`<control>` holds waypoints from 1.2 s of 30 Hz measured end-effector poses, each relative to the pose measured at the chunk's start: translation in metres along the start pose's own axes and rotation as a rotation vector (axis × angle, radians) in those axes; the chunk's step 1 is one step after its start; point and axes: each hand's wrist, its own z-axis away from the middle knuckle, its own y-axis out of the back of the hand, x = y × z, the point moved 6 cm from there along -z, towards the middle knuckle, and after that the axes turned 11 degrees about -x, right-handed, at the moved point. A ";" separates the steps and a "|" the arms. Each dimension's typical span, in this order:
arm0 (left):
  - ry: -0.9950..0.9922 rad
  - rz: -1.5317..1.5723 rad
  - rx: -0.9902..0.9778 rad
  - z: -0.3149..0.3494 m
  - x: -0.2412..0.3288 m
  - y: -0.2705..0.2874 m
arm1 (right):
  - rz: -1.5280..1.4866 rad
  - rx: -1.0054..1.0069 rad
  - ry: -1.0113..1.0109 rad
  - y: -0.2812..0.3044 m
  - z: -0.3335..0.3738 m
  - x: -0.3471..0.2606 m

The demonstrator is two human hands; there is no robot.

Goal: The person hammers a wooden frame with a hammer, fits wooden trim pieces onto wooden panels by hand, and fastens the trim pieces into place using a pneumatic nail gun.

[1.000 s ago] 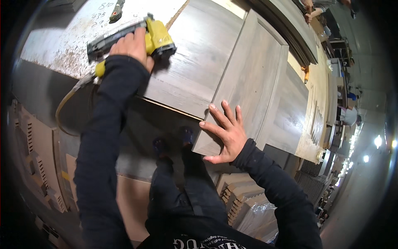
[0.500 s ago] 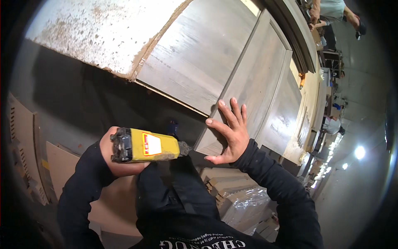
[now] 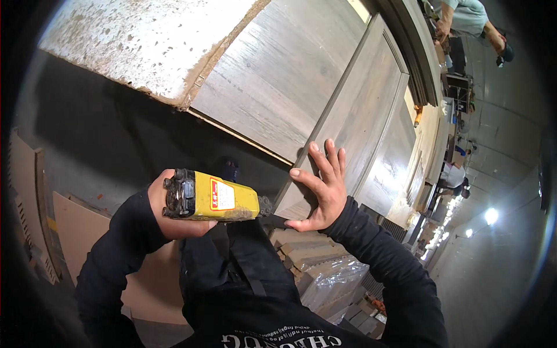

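My left hand point(image 3: 174, 227) grips a yellow power tool point(image 3: 246, 200) with a black rear end; its exact kind is unclear. The tool lies level over the gap in front of the bench. Its grimy dark tip is close to the near corner of a grey-brown framed wood panel point(image 3: 348, 98), and I cannot tell whether they touch. On that same corner rests my right hand point(image 3: 326, 194), palm down with fingers spread, the thumb at the panel's near edge. Most of my left hand's fingers are hidden beneath the tool.
Beside the framed panel lies a flat grey wood panel point(image 3: 272, 64), then a white, stained board point(image 3: 145, 46). Dark curved-looking mouldings point(image 3: 419, 58) lie beyond. Plastic-wrapped wood pieces point(image 3: 333, 278) are stacked below my right arm. Brown boards point(image 3: 75, 226) stand at left. Another person point(image 3: 467, 20) works at top right.
The yellow tool in my left hand has shifted slightly right and up in the view. My right hand stays on the panel's corner. The view has tilted a little.
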 end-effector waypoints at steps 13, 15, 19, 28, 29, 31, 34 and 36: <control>-0.039 -0.004 -0.034 -0.002 0.001 -0.002 | -0.011 0.013 0.014 0.000 -0.001 -0.001; -0.027 0.088 0.002 0.000 0.006 -0.001 | -0.004 0.005 -0.004 0.002 -0.002 -0.002; -0.114 -0.042 0.030 -0.003 0.014 -0.007 | 0.005 -0.042 -0.022 -0.001 0.002 0.002; -0.328 -1.633 0.653 -0.021 0.187 0.018 | -0.390 0.637 -0.500 -0.002 0.122 0.059; -0.207 -1.686 0.698 -0.027 0.189 0.049 | -0.489 0.693 -0.678 -0.022 0.150 0.069; -0.160 -1.723 0.702 -0.051 0.177 0.075 | -0.525 0.750 -0.894 -0.044 0.199 0.088; -0.435 -1.698 0.629 -0.062 0.161 0.049 | -1.367 0.542 -0.879 -0.089 0.204 0.090; -0.453 -1.603 0.498 -0.055 0.140 0.001 | -1.551 0.470 -0.842 -0.096 0.198 0.087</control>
